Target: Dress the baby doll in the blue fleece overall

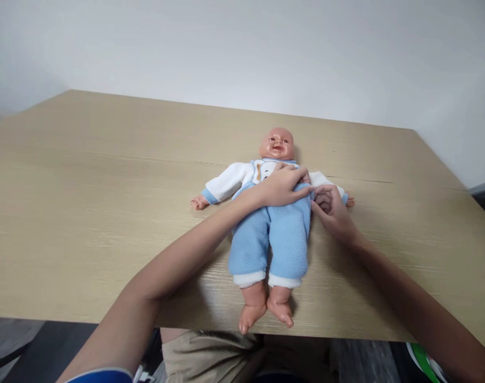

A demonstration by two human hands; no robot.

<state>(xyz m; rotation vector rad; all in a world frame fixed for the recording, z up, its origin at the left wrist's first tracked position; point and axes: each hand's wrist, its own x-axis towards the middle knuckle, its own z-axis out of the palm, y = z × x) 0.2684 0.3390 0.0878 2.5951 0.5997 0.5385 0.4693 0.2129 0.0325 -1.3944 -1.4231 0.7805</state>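
A baby doll [276, 143] lies on its back on a light wooden table [106, 202], head away from me, feet at the near edge. It wears a white top [230, 181] and blue fleece trousers [266, 239]. My left hand [284, 183] lies across the doll's belly at the trousers' waistband, fingers together and curled over the fabric. My right hand [332, 210] is at the doll's left side by the waist, fingers bent and pinching the blue cloth there.
A pale wall stands behind the table's far edge. Below the near edge I see my lap in beige trousers [210, 356], dark floor to the left, and a green and white object [424, 361] at the lower right.
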